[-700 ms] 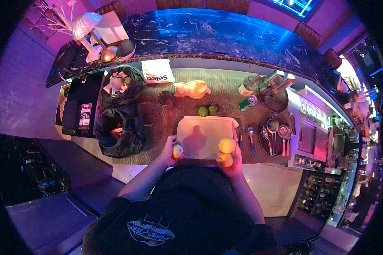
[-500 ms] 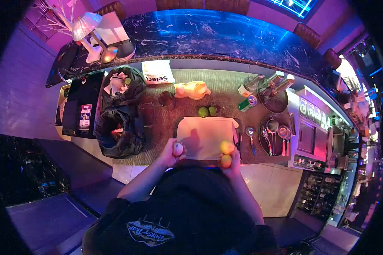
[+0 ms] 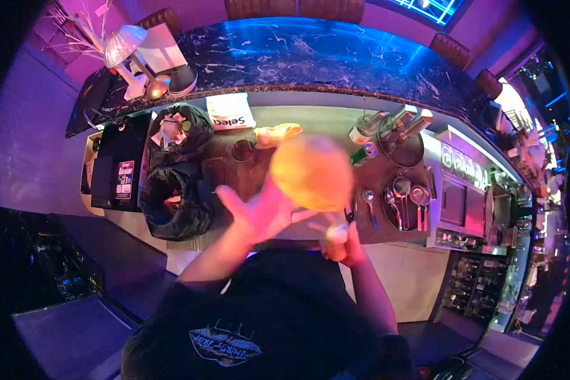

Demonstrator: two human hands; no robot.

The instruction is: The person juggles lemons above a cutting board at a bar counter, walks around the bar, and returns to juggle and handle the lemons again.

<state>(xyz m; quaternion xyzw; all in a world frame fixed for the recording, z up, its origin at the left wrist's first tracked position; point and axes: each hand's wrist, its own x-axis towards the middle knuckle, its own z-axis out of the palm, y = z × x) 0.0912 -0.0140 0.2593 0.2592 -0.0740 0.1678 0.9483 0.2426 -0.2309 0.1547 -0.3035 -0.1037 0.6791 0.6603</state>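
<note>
A large, blurred yellow-orange round fruit (image 3: 313, 174) is in the air close to the camera, covering much of the cutting board area. Behind and below its left edge is my left hand (image 3: 259, 212), palm up, thumb and fingers spread, holding nothing that I can see. Low at the right, my right hand (image 3: 354, 250) is closed around a yellow fruit (image 3: 337, 249). A paler, blurred round shape sits at the top of that grip; whether it is a separate fruit I cannot tell. A dark knife handle (image 3: 349, 215) shows just above my right hand.
Two black bin bags (image 3: 177, 212) stand at the left. Along the back are a white "Select" packet (image 3: 231, 111), a dark glass (image 3: 242, 151) and an orange cloth (image 3: 269, 135). To the right are a green can (image 3: 365, 153), a spoon (image 3: 370, 201), and trays with bottles and bar tools (image 3: 405, 149).
One yellow-orange fruit has left my right hand and risen toward the camera. My left hand has lifted and opened; the pale round fruit is no longer in it. The limes are now covered.
</note>
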